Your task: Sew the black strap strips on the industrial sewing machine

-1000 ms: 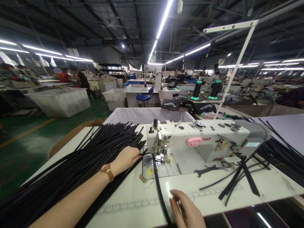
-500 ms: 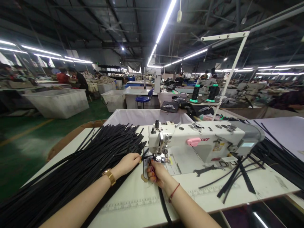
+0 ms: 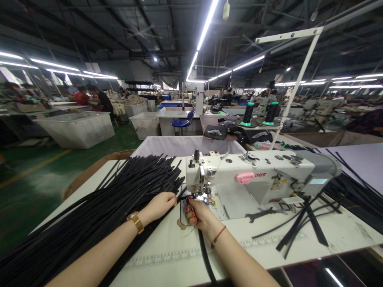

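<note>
A white sewing machine (image 3: 221, 173) stands on the table, its needle and presser foot area (image 3: 200, 195) just behind my right hand. My right hand (image 3: 197, 213) is closed on a black strap (image 3: 205, 255), whose lower part runs down over the table's front edge. Fingers pinched, my left hand (image 3: 161, 206) holds a black strip end that reaches toward the presser foot. Where that strip meets the needle is partly hidden by my fingers. Beneath and beside my left forearm lies a big heap of long black straps (image 3: 119, 203).
An open-ended wrench (image 3: 260, 215) and several loose black strips (image 3: 299, 227) lie right of the machine. Two black thread cones (image 3: 247, 114) stand behind it. A printed ruler (image 3: 167, 257) crosses the table front. Beyond the table is a white-lined bin (image 3: 167, 145); people work far off.
My right hand has shifted slightly left and up beside the presser foot, still closed on the strap. My left hand stays almost in place. The view has turned a little.
</note>
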